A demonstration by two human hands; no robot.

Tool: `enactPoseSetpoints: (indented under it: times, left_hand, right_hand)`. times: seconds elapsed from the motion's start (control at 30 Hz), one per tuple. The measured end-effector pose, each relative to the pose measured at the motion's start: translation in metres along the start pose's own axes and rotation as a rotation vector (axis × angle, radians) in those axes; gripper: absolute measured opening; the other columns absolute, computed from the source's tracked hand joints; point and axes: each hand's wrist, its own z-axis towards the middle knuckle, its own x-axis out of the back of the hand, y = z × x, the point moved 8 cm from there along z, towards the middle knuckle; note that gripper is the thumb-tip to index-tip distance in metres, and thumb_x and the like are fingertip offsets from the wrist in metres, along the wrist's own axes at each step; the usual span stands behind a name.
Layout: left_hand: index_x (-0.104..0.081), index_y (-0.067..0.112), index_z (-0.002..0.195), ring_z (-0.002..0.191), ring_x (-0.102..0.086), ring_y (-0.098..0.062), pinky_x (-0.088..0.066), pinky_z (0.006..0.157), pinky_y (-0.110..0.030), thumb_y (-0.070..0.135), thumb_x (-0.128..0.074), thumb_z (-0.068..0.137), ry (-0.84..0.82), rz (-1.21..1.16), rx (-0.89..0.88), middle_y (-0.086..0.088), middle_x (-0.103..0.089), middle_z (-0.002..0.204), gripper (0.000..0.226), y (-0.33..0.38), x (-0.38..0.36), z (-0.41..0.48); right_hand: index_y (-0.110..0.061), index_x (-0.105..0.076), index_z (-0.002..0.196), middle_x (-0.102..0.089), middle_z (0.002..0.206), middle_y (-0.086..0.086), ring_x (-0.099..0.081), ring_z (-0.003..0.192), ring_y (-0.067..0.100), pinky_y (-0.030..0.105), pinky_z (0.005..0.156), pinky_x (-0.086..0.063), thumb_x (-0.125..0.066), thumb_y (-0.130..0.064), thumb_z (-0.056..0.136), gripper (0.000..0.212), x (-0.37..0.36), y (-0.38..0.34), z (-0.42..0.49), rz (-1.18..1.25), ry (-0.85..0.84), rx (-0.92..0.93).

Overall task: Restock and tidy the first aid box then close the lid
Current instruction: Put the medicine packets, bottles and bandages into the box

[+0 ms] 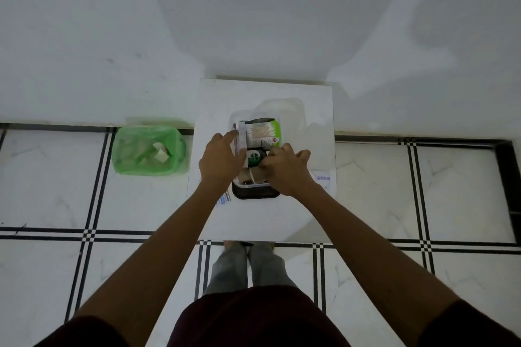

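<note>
The first aid box [256,194], a dark-bottomed clear tub, stands open on a small white table [265,220]. Inside lie a pack of cotton swabs [260,132] with a green edge, a white and brown carton [240,136] standing at the left, and a dark bottle with a green label [255,158]. My left hand [221,162] rests against the carton at the box's left side. My right hand [284,167] reaches into the box, fingers pinching something beside the bottle; what it holds is hidden. A clear lid [282,107] lies just behind the box.
A green-lined waste bin [149,149] with scraps stands on the floor left of the table. Small white sachets lie on the table, one at the right [322,179] and one at the left [224,200]. A white wall rises right behind. My feet stand at the table's front edge.
</note>
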Motion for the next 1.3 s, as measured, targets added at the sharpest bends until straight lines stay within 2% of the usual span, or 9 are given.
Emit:
enactPoseSetpoints:
  times: [0.17, 0.3, 0.43, 0.53, 0.67, 0.9, 1.0, 1.2, 1.3]
  left_hand:
    - [-0.05, 0.024, 0.133, 0.094, -0.057, -0.022, -0.046, 0.076, -0.035, 0.036, -0.057, 0.089, 0.002, -0.078, -0.01, -0.008, -0.056, 0.102, 0.046, -0.004, 0.0, 0.004]
    - [-0.051, 0.022, 0.132, 0.085, -0.05, -0.015, -0.047, 0.071, -0.033, 0.034, -0.06, 0.088, 0.045, -0.162, -0.103, -0.005, -0.056, 0.098, 0.046, -0.006, 0.011, 0.0]
    - [-0.059, 0.013, 0.12, 0.087, -0.055, -0.016, -0.047, 0.075, -0.032, 0.028, -0.063, 0.087, 0.179, -0.312, -0.083, -0.009, -0.062, 0.101, 0.036, -0.03, 0.034, -0.013]
    - [-0.06, 0.008, 0.119, 0.102, -0.058, -0.026, -0.048, 0.089, -0.039, 0.023, -0.07, 0.081, 0.061, -0.188, -0.059, -0.014, -0.062, 0.114, 0.042, -0.066, 0.018, -0.025]
    - [-0.046, 0.011, 0.134, 0.129, -0.04, -0.032, -0.04, 0.099, -0.047, 0.029, -0.081, 0.069, -0.22, 0.048, -0.05, -0.012, -0.047, 0.14, 0.076, -0.101, -0.021, -0.043]
    - [-0.035, 0.004, 0.141, 0.134, -0.031, -0.036, -0.037, 0.103, -0.052, 0.027, -0.086, 0.061, -0.25, 0.147, -0.068, -0.018, -0.035, 0.147, 0.098, -0.108, -0.045, -0.035]
    - [-0.035, 0.002, 0.14, 0.126, -0.035, -0.04, -0.041, 0.097, -0.054, 0.024, -0.089, 0.056, -0.226, 0.143, -0.036, -0.021, -0.038, 0.142, 0.102, -0.11, -0.047, -0.028]
    - [-0.047, 0.01, 0.122, 0.11, -0.045, -0.034, -0.044, 0.082, -0.048, 0.024, -0.089, 0.054, -0.262, 0.134, 0.073, -0.014, -0.051, 0.116, 0.081, -0.117, -0.047, -0.024]
    - [-0.056, 0.005, 0.105, 0.105, -0.042, -0.035, -0.045, 0.075, -0.046, 0.024, -0.09, 0.053, -0.224, 0.162, 0.101, -0.016, -0.046, 0.11, 0.066, -0.122, -0.042, -0.024]
  right_hand:
    - [-0.029, -0.067, 0.095, -0.055, 0.099, -0.004, -0.041, 0.099, 0.022, 0.037, 0.07, -0.018, -0.055, -0.015, 0.078, 0.025, 0.0, 0.002, 0.001, 0.079, 0.018, -0.015]
    - [-0.023, -0.068, 0.096, -0.064, 0.099, -0.001, -0.051, 0.094, 0.022, 0.038, 0.074, -0.024, -0.056, -0.016, 0.08, 0.021, 0.023, 0.012, -0.009, 0.278, 0.168, -0.07]
    - [-0.022, -0.067, 0.103, -0.066, 0.105, -0.002, -0.055, 0.098, 0.02, 0.035, 0.077, -0.021, -0.061, -0.016, 0.083, 0.022, 0.037, 0.049, -0.029, 0.395, 0.361, -0.188]
    - [-0.024, -0.062, 0.112, -0.063, 0.116, -0.003, -0.054, 0.106, 0.02, 0.035, 0.078, -0.021, -0.063, -0.018, 0.082, 0.031, 0.011, 0.082, -0.032, 0.277, 0.207, -0.285]
    - [-0.026, -0.053, 0.123, -0.054, 0.129, -0.002, -0.048, 0.112, 0.022, 0.039, 0.08, -0.027, -0.068, -0.027, 0.08, 0.046, -0.035, 0.104, -0.039, 0.071, -0.048, -0.29]
    - [-0.028, -0.042, 0.13, -0.05, 0.129, -0.001, -0.044, 0.115, 0.025, 0.043, 0.085, -0.033, -0.071, -0.027, 0.076, 0.061, -0.06, 0.105, -0.032, -0.101, -0.111, -0.234]
    - [-0.027, -0.045, 0.127, -0.05, 0.123, 0.001, -0.044, 0.111, 0.025, 0.043, 0.083, -0.033, -0.073, -0.027, 0.074, 0.06, -0.061, 0.105, -0.025, -0.117, -0.114, -0.222]
    - [-0.028, -0.06, 0.107, -0.051, 0.104, 0.0, -0.045, 0.1, 0.024, 0.039, 0.075, -0.027, -0.073, -0.032, 0.071, 0.038, -0.055, 0.11, -0.019, -0.147, -0.088, -0.25]
    - [-0.026, -0.066, 0.093, -0.059, 0.095, -0.004, -0.053, 0.093, 0.021, 0.039, 0.077, -0.029, -0.068, -0.032, 0.079, 0.015, -0.041, 0.11, -0.02, 0.022, -0.067, -0.298]
